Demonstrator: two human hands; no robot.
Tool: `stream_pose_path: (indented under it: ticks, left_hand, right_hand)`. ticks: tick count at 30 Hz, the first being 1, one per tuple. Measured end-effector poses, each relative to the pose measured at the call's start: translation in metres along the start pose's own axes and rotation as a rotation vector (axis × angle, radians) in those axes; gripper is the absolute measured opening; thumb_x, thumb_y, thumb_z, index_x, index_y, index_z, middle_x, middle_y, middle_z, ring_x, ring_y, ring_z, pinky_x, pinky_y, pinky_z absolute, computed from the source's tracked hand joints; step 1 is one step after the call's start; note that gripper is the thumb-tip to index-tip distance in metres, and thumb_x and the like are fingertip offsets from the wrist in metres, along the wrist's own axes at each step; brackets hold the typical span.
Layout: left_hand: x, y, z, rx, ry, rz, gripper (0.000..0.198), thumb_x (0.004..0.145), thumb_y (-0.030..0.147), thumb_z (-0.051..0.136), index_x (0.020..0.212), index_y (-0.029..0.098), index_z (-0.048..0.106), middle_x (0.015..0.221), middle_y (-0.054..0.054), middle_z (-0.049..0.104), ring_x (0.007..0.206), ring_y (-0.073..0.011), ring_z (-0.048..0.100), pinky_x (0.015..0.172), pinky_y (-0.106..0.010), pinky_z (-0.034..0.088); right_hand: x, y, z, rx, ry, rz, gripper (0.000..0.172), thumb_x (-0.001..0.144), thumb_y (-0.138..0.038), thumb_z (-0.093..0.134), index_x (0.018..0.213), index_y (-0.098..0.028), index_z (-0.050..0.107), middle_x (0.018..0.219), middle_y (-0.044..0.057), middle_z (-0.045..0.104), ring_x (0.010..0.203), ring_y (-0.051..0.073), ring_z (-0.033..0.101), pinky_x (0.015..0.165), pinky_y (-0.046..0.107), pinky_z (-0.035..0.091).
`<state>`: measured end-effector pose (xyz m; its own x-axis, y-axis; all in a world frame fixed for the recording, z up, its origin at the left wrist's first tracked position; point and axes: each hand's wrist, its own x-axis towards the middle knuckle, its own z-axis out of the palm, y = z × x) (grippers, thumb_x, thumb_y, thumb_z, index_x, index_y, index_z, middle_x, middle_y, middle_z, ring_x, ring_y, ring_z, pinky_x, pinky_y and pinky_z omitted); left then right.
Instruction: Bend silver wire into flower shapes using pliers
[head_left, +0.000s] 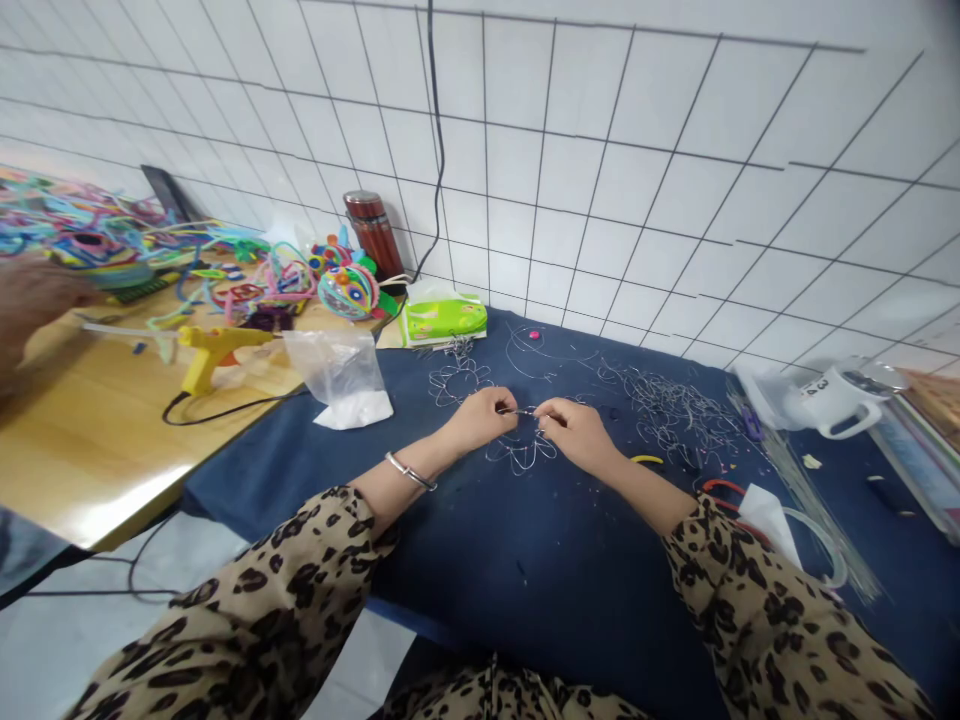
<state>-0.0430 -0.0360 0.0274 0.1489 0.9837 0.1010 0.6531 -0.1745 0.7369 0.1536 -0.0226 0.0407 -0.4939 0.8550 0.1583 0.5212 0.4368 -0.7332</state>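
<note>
Thumb and fingers of my left hand [481, 417] pinch a thin wire piece bent into petal-like loops [526, 460]. My right hand [577, 432] pinches the same wire a short way to the right, and a short stretch of it spans the gap between my fingertips. The loops hang toward me, just over the dark blue cloth [510, 560]. Beyond my left hand lies another looped wire flower [452, 385] on the cloth. To the right of my right hand spreads a tangle of loose wire scraps [671, 405].
At left, another person's hand [45, 300] is over a wooden table [97, 440] with colourful pipe cleaners, a yellow glue gun [217, 355] and a red thermos [373, 235]. Nearby are a plastic bag [337, 365] and green tissue pack [446, 318]. At right are a white mug [836, 400] and straight wires [832, 530].
</note>
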Motion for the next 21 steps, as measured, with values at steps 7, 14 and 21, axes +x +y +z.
stream_pose_path:
  ticks: [7,14,21]
  left_hand:
    - [0.009,0.001,-0.010,0.050,-0.074,-0.106,0.020,0.068,0.035,0.060,0.078,0.018,0.061,0.073,-0.001,0.062,0.064,-0.0144,0.057,0.056,-0.023,0.040]
    - [0.023,0.001,-0.010,0.004,-0.186,-0.214,0.033,0.075,0.049,0.052,0.080,0.016,0.056,0.052,0.002,0.054,0.041,-0.0118,0.052,0.041,-0.021,0.034]
    - [0.028,0.006,-0.012,-0.095,-0.367,-0.200,0.030,0.070,0.041,0.060,0.086,0.016,0.055,0.068,-0.002,0.063,0.049,-0.0127,0.059,0.041,-0.020,0.037]
  right_hand:
    - [0.010,0.000,-0.006,-0.040,0.075,-0.100,0.019,0.080,-0.021,0.049,0.088,-0.022,0.066,0.076,-0.001,0.066,0.070,0.012,0.058,0.066,0.024,0.042]
    - [0.018,-0.001,-0.010,-0.057,0.135,-0.193,0.021,0.081,-0.021,0.048,0.094,-0.020,0.065,0.088,0.003,0.066,0.079,0.015,0.059,0.072,0.025,0.043]
    - [0.019,0.002,-0.013,-0.081,0.148,-0.254,0.021,0.081,-0.018,0.048,0.092,-0.021,0.066,0.089,0.002,0.066,0.082,0.014,0.059,0.076,0.026,0.043]
